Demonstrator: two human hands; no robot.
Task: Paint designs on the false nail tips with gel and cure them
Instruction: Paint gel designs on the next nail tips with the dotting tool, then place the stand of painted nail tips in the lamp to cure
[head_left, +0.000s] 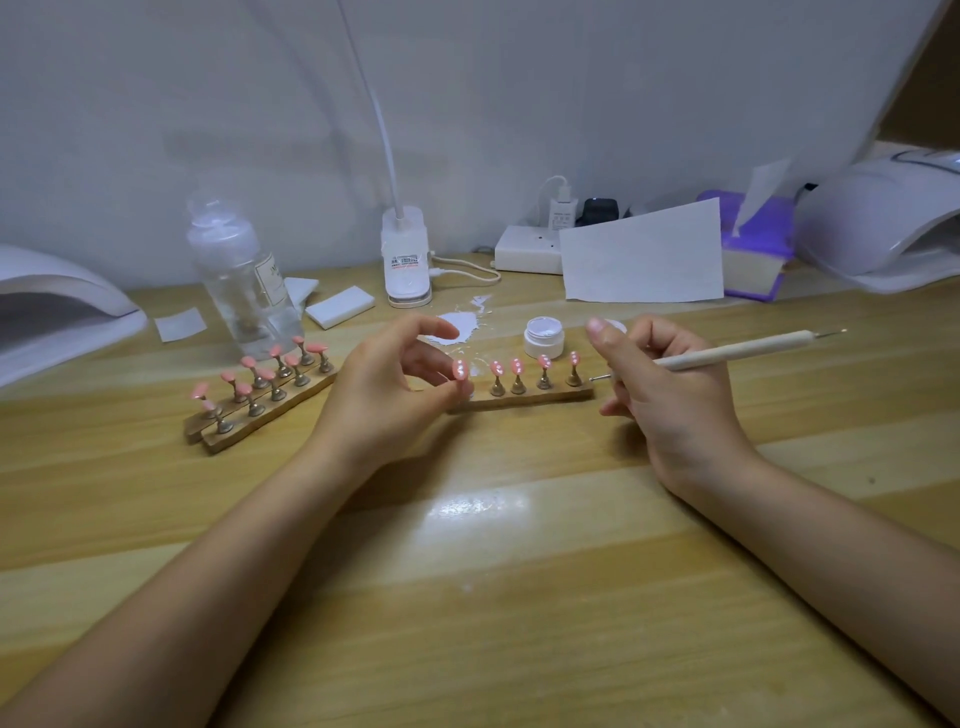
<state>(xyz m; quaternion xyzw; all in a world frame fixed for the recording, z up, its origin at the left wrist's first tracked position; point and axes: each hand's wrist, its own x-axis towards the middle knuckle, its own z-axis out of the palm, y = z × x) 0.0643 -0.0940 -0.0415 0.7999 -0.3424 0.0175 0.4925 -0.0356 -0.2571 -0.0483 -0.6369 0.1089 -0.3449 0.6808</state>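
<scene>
White gel fills the open jar (544, 338) (left hand (387, 387) pinches a nail tip (460, 370), right hand (670, 387) grips the dotting pen (737, 352)).

Three wooden strips (530, 397), about fifteen pink nail tips (460, 370), two lamps (878, 218).

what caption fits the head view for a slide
Left hand pinches a pink nail tip on the wooden strip while the right hand holds a dotting pen beside the open gel jar.
</scene>
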